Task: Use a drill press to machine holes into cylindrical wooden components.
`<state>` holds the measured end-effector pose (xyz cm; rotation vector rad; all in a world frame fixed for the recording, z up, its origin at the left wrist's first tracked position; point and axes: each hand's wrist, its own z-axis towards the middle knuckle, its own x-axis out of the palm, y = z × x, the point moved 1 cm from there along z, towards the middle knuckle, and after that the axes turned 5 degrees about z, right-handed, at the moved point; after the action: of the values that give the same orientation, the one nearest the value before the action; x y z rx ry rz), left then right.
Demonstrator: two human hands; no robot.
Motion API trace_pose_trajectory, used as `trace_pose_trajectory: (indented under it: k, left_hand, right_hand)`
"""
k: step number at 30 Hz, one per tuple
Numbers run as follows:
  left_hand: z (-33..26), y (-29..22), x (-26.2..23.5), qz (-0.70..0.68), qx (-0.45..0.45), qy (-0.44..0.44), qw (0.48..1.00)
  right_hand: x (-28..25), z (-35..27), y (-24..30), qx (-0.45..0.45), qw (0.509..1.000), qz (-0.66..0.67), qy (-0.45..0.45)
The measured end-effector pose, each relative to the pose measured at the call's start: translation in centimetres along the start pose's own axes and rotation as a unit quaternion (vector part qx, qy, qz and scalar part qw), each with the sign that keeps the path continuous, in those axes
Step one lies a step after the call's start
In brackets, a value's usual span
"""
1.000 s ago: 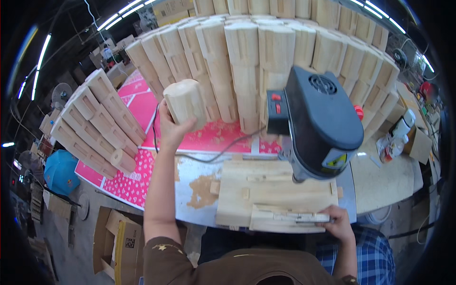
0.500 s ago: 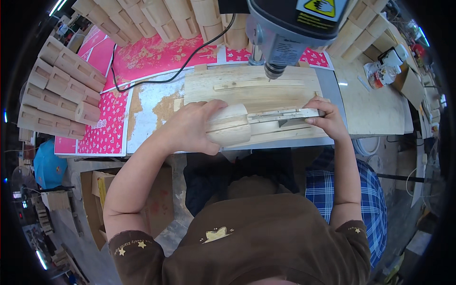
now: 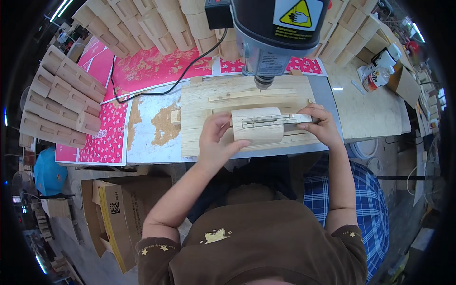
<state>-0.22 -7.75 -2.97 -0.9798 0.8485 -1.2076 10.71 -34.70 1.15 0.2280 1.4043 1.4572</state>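
A pale wooden cylinder block [image 3: 259,134] with a long slot in its top lies on a wide wooden board [image 3: 199,102]. My left hand [image 3: 214,140] is at the block's left end, fingers apart and slightly curled, its thumb tip at the block's lower left corner. My right hand [image 3: 324,124] pinches the right end of a long, flat, grey-white metal tool [image 3: 275,119], whose exact kind I cannot make out. The tool reaches left over the block and along its slot. Above the board hangs the chuck [image 3: 263,81] of a drill press [image 3: 270,42].
Slotted wooden cylinders stand stacked at the left [image 3: 57,107] and along the back [image 3: 161,28]. A black cable [image 3: 178,78] crosses the pink sheet [image 3: 156,64] and the sawdust [image 3: 166,126]. Bottles [image 3: 380,76] stand at the far right. A cardboard box [image 3: 128,204] sits below left.
The wooden block has moved right, under the tool. My left hand has loosened from around it and its fingers have spread. My right hand keeps its pinch on the tool. The view has shifted slightly.
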Motion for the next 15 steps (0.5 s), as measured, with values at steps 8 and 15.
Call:
trace_pose_trajectory:
  k: [8, 15]
  left_hand:
    - [0.4, 1.3, 0.4, 0.412, 0.028, -0.009, 0.911]
    - [0.7, 2.9, -2.0, 0.437, 0.014, -0.016, 0.899]
  right_hand:
    - [0.8, 3.5, -2.3, 0.034, 0.99, -0.043, -0.132]
    - [3.4, 4.3, -1.5, 0.026, 0.986, -0.051, -0.154]
